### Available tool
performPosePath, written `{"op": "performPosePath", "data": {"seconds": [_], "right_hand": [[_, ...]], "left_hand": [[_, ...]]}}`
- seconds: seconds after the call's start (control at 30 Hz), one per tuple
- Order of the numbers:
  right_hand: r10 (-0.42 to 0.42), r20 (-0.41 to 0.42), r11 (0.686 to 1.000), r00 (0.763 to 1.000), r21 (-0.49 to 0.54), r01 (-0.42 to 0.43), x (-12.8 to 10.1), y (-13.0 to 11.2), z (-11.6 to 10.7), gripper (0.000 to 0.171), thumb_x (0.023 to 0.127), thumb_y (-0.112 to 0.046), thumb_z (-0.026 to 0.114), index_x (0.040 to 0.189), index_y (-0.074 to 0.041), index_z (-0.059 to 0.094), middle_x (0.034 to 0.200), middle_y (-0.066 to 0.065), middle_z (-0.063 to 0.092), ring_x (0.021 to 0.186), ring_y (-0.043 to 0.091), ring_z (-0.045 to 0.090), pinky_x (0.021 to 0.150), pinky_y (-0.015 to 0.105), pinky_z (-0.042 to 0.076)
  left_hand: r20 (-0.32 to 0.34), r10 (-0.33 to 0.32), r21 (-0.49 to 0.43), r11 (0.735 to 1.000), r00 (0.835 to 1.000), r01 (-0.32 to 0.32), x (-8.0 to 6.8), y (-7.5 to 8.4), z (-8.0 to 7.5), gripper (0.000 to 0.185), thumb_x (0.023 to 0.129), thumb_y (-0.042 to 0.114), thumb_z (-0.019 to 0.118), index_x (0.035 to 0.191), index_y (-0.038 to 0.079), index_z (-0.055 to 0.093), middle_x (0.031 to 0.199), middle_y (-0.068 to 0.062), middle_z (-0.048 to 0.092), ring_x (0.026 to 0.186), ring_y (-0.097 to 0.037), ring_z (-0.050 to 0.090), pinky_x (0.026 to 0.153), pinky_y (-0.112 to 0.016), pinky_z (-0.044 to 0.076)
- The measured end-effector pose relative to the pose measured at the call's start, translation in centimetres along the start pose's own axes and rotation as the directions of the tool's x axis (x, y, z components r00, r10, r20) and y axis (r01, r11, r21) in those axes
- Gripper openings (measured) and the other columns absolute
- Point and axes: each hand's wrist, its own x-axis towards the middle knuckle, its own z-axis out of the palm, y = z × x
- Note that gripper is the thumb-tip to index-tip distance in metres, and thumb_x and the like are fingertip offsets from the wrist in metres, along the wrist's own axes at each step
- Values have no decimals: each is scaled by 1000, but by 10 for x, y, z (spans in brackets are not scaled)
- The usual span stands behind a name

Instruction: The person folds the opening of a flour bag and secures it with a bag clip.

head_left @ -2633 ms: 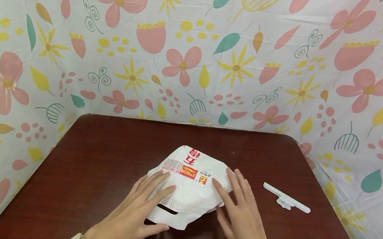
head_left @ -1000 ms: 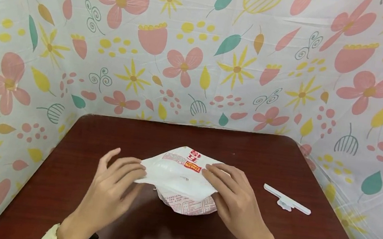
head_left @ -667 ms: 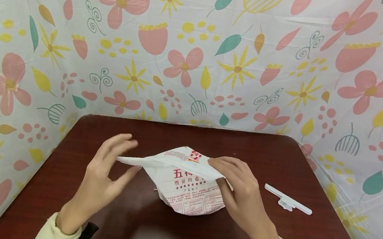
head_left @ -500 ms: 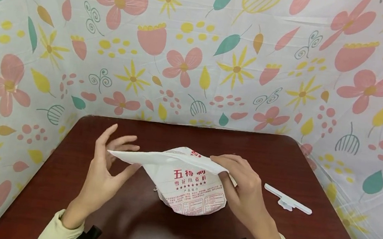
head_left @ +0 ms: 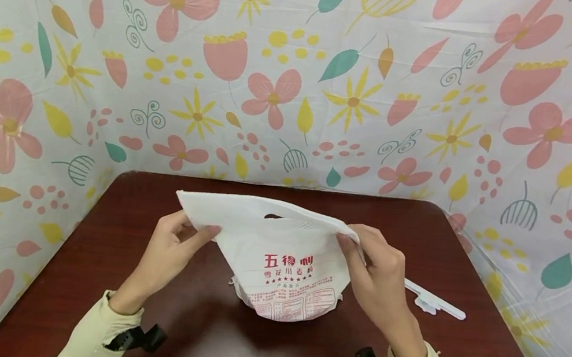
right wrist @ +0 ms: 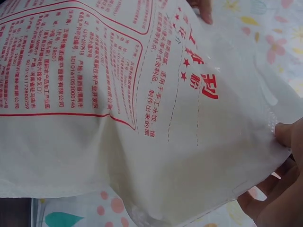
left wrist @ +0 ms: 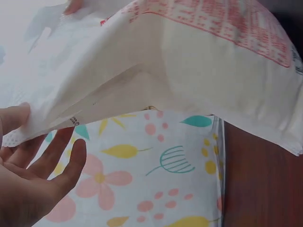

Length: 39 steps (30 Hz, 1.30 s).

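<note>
A white plastic bag (head_left: 286,271) with red print stands upright on the dark wooden table (head_left: 205,344), its top edge stretched flat and wide. My left hand (head_left: 177,242) pinches the top left corner. My right hand (head_left: 369,257) pinches the top right corner. A handle slot shows near the top edge. In the left wrist view the bag (left wrist: 189,61) fills the upper frame, with my left hand (left wrist: 28,161) holding its corner between thumb and fingers. The right wrist view shows the bag's printed face (right wrist: 118,94) close up and my right hand (right wrist: 279,161) at its corner.
A white sealing clip (head_left: 435,302) lies on the table to the right of my right hand. Flowered cloth walls (head_left: 295,86) enclose the table at the back and both sides.
The bag lay flat under both hands, then was stood upright. Both hands have raised and stretched its top edge outward, and the left hand has closed onto the corner.
</note>
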Motion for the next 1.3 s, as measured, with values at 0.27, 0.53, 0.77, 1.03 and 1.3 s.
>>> {"op": "performPosePath", "data": {"seconds": [0.27,0.53,0.77,1.03,1.3], "right_hand": [[46,-20,999,999,-9,-46,5,5,-6,17,87,8,69,92,-7,74,78,3,71,59,8,57,52,15,39],[122,-49,990,991,80,-118,8,14,-8,17,87,11,68,88,-5,75,72,6,71,54,10,57,50,16,41],[322,140,888,936,298,-350,-4,21,-15,20,92,6,64,107,-3,72,94,10,72,74,15,67,64,23,54],[365,244,893,898,182,-412,-23,32,-20,24,95,0,64,114,-10,73,104,2,73,86,15,71,73,24,56],[363,248,912,898,100,-397,-23,40,-27,17,97,-2,61,104,-8,76,92,1,75,74,11,68,65,21,52]], "left_hand": [[-1,25,-3,1000,1000,-25,25,10,0,17,92,4,69,109,8,73,97,-5,75,91,-20,71,78,-26,53],[-44,46,-4,999,998,-46,36,17,3,16,93,4,68,108,5,75,88,-8,76,76,-16,70,63,-23,48],[-90,16,-11,1000,996,-17,35,12,6,15,94,6,68,107,7,75,87,-7,75,66,-15,58,52,-27,34],[-124,-1,-22,1000,992,-2,30,9,10,15,93,6,68,107,8,75,87,-6,74,60,-15,49,46,-29,28],[-129,48,-40,998,991,-53,33,4,18,17,94,4,67,110,4,74,92,-12,75,53,-12,48,41,-28,25]]}}
